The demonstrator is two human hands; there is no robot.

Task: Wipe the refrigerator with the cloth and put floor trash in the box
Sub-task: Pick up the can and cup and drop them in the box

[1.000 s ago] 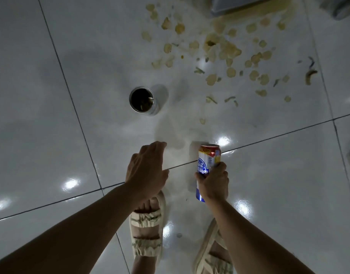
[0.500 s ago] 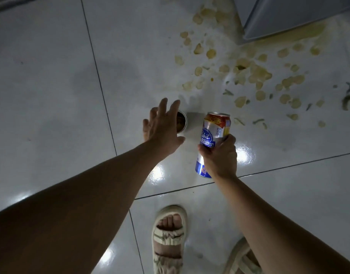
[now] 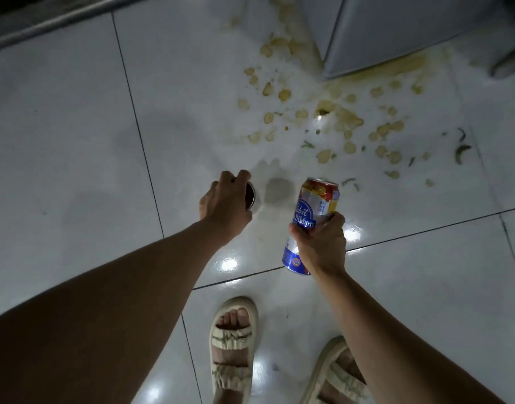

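Observation:
An open tin can (image 3: 251,196) with a dark inside stands upright on the white tiled floor. My left hand (image 3: 224,204) covers most of it, fingers curled round its rim and side. My right hand (image 3: 320,243) grips a blue, white and red beer can (image 3: 311,220), held tilted above the floor to the right of the tin. The grey lower corner of the refrigerator (image 3: 396,33) shows at the top right. No cloth or box is in view.
Yellowish chips and green scraps (image 3: 332,123) lie scattered in a wet stain between the tin and the refrigerator. My two sandalled feet (image 3: 233,348) stand at the bottom. A dark threshold strip (image 3: 46,21) runs along the top left.
My left hand has dropped from hovering with spread fingers over the tin can and now curls around it. My right hand still holds the beer can, a little further forward.

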